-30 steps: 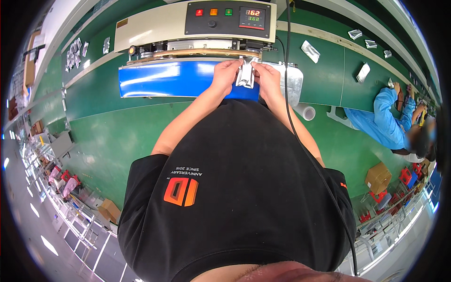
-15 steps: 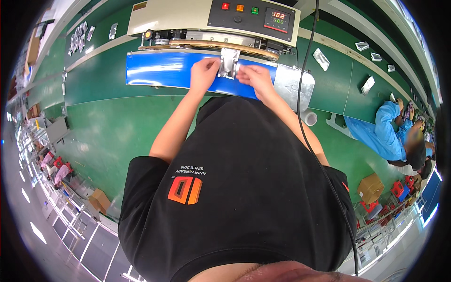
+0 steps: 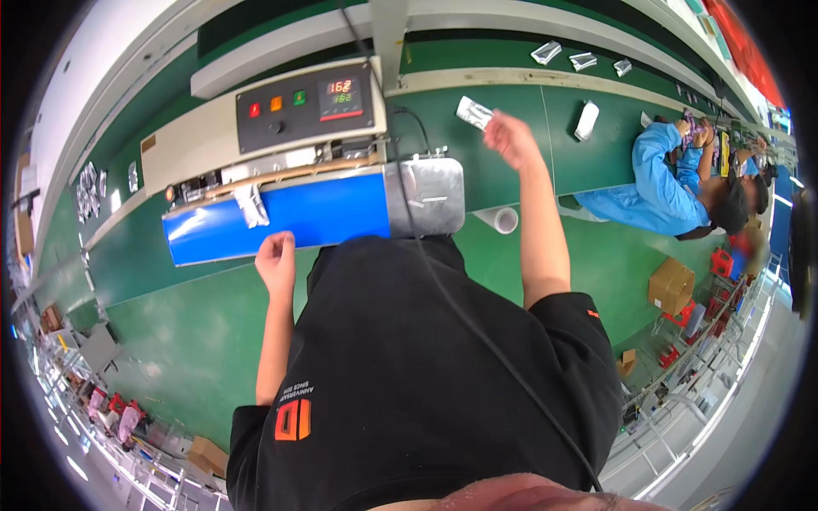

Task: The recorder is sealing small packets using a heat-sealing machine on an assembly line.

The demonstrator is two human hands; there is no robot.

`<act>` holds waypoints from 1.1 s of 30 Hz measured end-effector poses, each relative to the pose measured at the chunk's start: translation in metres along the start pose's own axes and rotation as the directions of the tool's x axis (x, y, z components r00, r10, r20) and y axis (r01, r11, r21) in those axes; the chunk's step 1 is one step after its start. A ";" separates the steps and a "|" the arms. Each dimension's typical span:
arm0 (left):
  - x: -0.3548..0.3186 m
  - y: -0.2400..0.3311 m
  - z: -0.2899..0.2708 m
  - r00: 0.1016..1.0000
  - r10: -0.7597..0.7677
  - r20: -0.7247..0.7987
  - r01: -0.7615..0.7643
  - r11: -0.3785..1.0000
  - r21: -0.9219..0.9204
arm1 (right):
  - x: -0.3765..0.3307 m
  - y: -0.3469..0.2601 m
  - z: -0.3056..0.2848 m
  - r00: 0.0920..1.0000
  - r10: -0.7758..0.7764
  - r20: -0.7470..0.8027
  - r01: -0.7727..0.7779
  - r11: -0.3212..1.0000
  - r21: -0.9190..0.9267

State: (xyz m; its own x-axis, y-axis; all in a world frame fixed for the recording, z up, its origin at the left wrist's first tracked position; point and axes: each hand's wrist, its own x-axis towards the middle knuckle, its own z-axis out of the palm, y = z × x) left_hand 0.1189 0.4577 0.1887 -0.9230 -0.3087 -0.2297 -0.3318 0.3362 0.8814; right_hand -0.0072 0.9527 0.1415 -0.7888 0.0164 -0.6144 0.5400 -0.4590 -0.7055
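My left hand [image 3: 275, 260] hovers at the front edge of the blue belt [image 3: 324, 213] of a sealing machine, fingers curled, nothing in it. A small silver pouch [image 3: 250, 204] lies on that belt, up and to the left of the hand, under the machine's rail. My right hand [image 3: 511, 136] is stretched out to the right over the green conveyor [image 3: 511, 179], fingers apart, right beside another silver pouch [image 3: 474, 111]. Whether it touches that pouch I cannot tell.
The beige sealing machine has a dark control panel [image 3: 302, 106] with lit buttons and a metal end plate [image 3: 430, 196]. A white tape roll [image 3: 503, 220] lies on the green surface. A person in blue [image 3: 665, 183] works at the right. More silver pouches [image 3: 588, 119] lie farther along, and cardboard boxes [image 3: 669, 285] sit below.
Both hands were together on a silver pouch at the blue belt. The pouch now lies on the belt farther left, my left hand has drawn back, and my right hand has reached right.
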 end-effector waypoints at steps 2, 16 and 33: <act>-0.007 0.003 0.006 0.999 -0.038 -0.015 0.040 0.992 0.116 | 0.065 -0.017 -0.045 0.873 -0.177 -0.454 0.234 0.970 0.071; -0.066 0.026 0.015 0.961 -0.175 -0.213 0.242 0.906 0.348 | 0.287 -0.086 -0.196 0.609 -0.480 -0.631 -0.362 0.540 -0.760; 0.021 0.076 0.117 0.723 0.054 0.688 0.286 0.884 -0.370 | -0.116 0.098 0.138 0.980 -0.192 -0.052 0.194 0.980 0.052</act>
State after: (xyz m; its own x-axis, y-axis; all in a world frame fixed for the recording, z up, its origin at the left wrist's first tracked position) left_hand 0.0515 0.5807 0.2024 -0.8198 0.4074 -0.4025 -0.4850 -0.1202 0.8662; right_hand 0.0965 0.7830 0.1926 -0.8615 0.1499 -0.4851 0.3604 -0.4924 -0.7922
